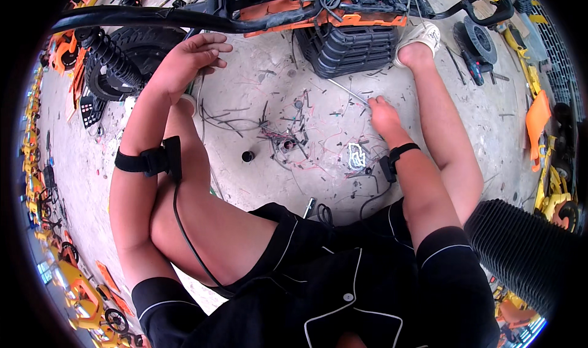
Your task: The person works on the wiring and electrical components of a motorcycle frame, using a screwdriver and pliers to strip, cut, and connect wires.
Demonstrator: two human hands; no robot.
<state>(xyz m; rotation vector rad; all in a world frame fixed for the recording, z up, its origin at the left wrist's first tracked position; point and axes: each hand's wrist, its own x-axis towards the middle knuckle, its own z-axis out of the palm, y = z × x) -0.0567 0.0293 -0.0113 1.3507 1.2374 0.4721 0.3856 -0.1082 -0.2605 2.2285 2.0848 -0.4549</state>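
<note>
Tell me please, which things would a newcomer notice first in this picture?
Probably the black ribbed box at top centre, under an orange-and-black frame, with wire scraps scattered on the pale floor below. Right of the scraps, the right hand holds a thin metal rod slanting toward the box. The left hand is raised near the black tyre at upper left.

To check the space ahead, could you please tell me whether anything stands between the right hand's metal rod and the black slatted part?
Nothing visible does: the metal rod in the right hand extends toward the lower edge of the black slatted part, though whether they touch is unclear.
</note>
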